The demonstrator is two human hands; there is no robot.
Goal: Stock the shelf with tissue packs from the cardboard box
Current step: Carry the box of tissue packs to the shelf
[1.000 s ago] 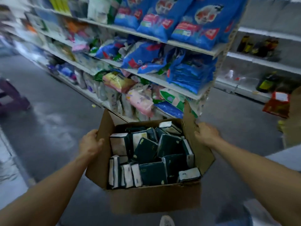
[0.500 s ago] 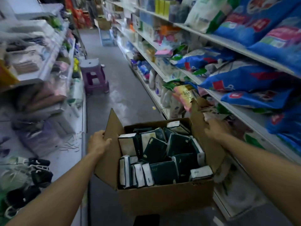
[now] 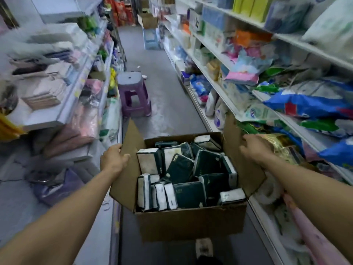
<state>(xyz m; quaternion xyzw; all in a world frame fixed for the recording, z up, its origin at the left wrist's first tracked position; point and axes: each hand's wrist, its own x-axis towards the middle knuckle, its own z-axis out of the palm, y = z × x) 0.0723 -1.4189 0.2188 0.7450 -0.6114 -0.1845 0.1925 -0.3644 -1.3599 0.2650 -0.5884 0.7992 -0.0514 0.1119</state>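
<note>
Hands: left hand (image 3: 114,159) and right hand (image 3: 255,148) grip 2 opposite flaps of the cardboard box (image 3: 191,222), keeping tissue packs (image 3: 181,169) level for carrying.

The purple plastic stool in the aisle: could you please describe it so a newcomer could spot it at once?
Look down the grey aisle floor between the two shelving runs, beyond the open cardboard box held by both hands. The purple plastic stool stands on the floor against the left-hand shelving. Unlike the pale blue stool farther down, it is purple and nearer.
</note>
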